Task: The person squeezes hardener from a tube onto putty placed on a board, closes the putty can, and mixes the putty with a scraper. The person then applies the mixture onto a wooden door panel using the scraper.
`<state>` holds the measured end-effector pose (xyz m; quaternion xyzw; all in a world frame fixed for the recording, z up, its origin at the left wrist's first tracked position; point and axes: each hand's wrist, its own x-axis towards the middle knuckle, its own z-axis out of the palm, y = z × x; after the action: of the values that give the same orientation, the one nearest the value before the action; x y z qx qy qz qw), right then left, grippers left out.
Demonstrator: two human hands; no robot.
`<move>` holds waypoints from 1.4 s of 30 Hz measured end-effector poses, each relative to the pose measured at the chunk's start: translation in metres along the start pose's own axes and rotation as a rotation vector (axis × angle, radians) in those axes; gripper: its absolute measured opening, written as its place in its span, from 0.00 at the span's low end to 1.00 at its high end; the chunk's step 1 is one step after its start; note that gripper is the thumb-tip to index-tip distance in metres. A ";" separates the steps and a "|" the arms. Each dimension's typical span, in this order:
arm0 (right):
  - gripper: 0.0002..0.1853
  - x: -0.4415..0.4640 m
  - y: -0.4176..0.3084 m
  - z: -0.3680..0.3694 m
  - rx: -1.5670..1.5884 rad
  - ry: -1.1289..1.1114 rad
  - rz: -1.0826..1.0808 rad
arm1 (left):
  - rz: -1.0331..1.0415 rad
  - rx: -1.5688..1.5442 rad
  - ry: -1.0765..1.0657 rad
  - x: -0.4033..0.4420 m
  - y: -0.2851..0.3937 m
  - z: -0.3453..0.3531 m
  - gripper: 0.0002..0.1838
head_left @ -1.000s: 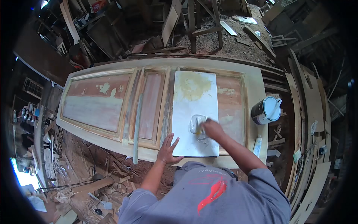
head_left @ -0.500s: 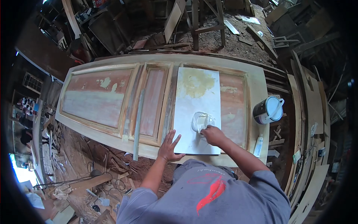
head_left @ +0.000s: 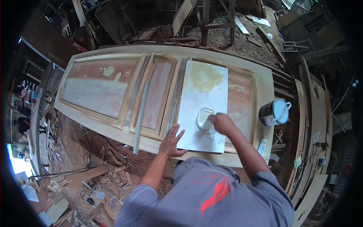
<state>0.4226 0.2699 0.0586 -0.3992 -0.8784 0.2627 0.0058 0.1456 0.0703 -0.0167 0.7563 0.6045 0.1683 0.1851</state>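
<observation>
My left hand (head_left: 171, 143) lies with spread fingers on the near left edge of a white board (head_left: 206, 96). Wet-looking yellowish smears cover the board's far part. On its nearer half stands a small white plastic-lined tub (head_left: 202, 123) with cream-coloured paste inside. My right hand (head_left: 223, 123) is closed at the tub's right rim, slightly blurred; what its fingers grip is hidden. Beneath the board lies a panelled wooden door (head_left: 94, 90), its recessed panels reddish and whitish with pale patches.
A paint can (head_left: 275, 112) with a pale lid and a white tube (head_left: 262, 146) stand at the door's right end. A thin wooden strip (head_left: 141, 117) lies across the door, overhanging its near edge. Wood scraps (head_left: 113, 170) litter the floor; long boards (head_left: 312, 151) lean at right.
My right hand has moved up and right along the tub's rim, and more of the paste inside shows. My left hand keeps its place on the board. The view has shifted slightly.
</observation>
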 end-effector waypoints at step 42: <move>0.09 -0.047 -0.006 0.035 0.032 -0.049 -0.104 | 0.016 -0.010 0.048 0.003 0.000 0.002 0.62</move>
<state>0.4427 0.2173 0.0413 -0.3464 -0.8935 0.2857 0.0042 0.1468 0.0727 -0.0187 0.7559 0.6019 0.1909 0.1729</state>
